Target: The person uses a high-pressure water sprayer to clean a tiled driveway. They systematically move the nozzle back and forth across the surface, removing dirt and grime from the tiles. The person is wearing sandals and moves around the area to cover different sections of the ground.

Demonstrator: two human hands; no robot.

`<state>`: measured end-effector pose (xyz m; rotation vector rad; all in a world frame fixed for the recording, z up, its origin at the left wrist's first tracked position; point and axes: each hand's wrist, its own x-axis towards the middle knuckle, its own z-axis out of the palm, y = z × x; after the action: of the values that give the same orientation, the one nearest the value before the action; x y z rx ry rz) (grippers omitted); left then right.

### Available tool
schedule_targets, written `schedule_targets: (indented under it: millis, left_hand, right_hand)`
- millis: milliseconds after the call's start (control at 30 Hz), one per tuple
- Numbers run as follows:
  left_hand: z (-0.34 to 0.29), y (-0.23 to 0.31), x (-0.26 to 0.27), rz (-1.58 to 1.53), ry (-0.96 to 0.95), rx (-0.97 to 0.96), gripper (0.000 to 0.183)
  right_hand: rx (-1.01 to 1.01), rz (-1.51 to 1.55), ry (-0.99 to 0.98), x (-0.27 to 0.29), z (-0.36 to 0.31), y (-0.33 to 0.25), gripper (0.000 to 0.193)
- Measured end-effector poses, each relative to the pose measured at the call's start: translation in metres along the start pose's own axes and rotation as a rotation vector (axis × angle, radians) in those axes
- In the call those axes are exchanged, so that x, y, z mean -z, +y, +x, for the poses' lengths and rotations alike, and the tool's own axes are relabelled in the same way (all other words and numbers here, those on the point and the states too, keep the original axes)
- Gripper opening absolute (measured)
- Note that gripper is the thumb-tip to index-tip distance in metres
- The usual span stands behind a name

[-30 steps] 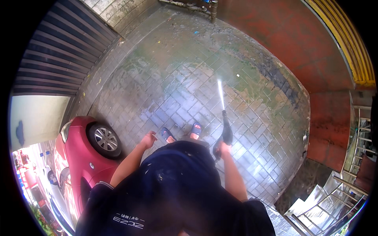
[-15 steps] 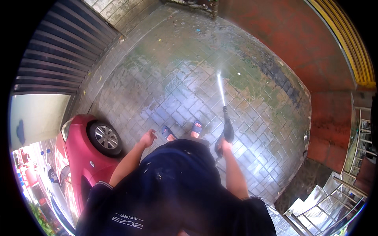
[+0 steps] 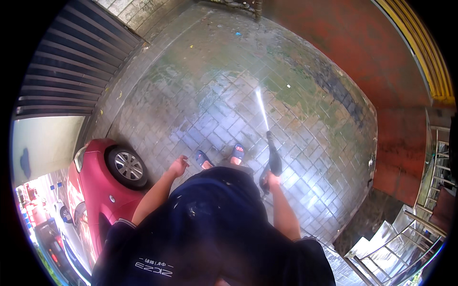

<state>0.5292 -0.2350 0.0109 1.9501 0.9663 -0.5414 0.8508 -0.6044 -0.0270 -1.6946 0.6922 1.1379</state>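
Note:
My right hand point(image 3: 271, 179) grips a black pressure-washer gun point(image 3: 274, 157) that points forward and down. A thin white water jet point(image 3: 261, 108) leaves its tip and strikes the wet brick paving point(image 3: 229, 95) ahead of me. My left hand point(image 3: 179, 166) hangs empty at my side with its fingers loosely apart, near the red car. My feet in blue sandals point(image 3: 220, 156) stand on the paving just left of the gun. My dark blue shirt fills the lower middle of the view.
A red car point(image 3: 102, 183) with a silver wheel stands close on my left. A dark slatted gate point(image 3: 67, 71) is at the far left. A red wall point(image 3: 381, 62) curves along the right, with metal-railed steps point(image 3: 405, 238) at lower right. Green patches mark the paving.
The gun and its jet have stayed pointed forward, shifting only slightly. My left hand has barely moved.

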Motion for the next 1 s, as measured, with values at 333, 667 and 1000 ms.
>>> schedule_targets:
  millis: [333,667,1000]
  left_hand:
    - [0.008,0.005,-0.003,-0.018,0.021,-0.038,0.033]
    - [0.01,0.004,-0.005,-0.023,0.019,0.004,0.033]
    - [0.01,0.012,-0.004,-0.014,0.02,-0.02,0.033]
  right_hand:
    - [0.039,-0.001,0.137,0.002,-0.009,0.008,0.011]
    - [-0.042,0.118,0.19,0.004,0.003,0.017,0.009]
    - [-0.049,0.02,0.064,0.01,0.003,0.004,0.012]
